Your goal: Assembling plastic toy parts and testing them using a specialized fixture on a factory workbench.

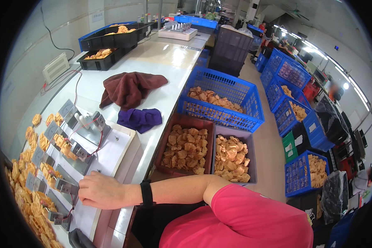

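My right hand (100, 190), with a black band on its wrist, reaches left across the bench. Its fingers are curled at a grey metal fixture (66, 187) with wires; whatever they hold is hidden. Similar fixtures stand in a row on a white board (111, 142), each with a clear upright plate (52, 129). Tan, flat, irregular pieces sit in some of them, such as the piece (65, 145) in the second from the far end. More tan pieces (22, 182) lie heaped along the left. My left hand is not in view.
Brown cloth (130, 89) and purple cloth (139, 120) lie on the bench. Black trays (107, 41) of tan pieces stand at its far left. Beside the bench are a blue crate (235, 115), a red bin (211, 144) and a grey bin (254, 159), all holding tan pieces.
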`<state>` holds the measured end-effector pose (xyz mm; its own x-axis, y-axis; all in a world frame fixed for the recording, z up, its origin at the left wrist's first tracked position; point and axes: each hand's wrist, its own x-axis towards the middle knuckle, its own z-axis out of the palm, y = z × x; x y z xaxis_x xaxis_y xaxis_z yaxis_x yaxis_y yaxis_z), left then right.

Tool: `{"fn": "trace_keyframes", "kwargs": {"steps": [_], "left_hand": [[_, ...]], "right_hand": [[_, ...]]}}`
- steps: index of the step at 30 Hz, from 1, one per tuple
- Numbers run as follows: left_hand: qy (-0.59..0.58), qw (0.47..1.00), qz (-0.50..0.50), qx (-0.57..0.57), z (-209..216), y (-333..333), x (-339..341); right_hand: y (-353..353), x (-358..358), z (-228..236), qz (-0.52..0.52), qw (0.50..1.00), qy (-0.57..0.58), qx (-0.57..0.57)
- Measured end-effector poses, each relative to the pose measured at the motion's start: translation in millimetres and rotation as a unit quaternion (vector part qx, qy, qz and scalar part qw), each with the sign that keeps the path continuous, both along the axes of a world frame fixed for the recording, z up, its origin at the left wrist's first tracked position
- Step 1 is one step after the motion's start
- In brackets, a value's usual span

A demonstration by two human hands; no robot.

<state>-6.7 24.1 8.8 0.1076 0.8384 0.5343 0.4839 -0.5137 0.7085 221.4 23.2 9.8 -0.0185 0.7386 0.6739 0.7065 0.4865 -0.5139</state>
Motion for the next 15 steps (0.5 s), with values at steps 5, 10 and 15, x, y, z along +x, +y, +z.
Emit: {"fn": "trace_keyframes", "kwargs": {"steps": [5, 10, 15], "left_hand": [[0.018, 0.999, 0.029, -0.013, -5.6, 8.4, -13.5], [0.052, 0.998, 0.015, -0.043, -25.9, 10.0, -28.8], [0.011, 0.996, 0.039, -0.082, 6.4, -0.4, 5.7]], "right_hand": [[4.9, -5.7, -3.1, 0.007, 1.000, -0.009, 0.023], [-2.5, 3.7, 11.8, 0.024, 0.999, -0.048, -0.004], [-5.2, 10.9, 15.7, 0.013, 0.996, -0.082, -0.031]]}}
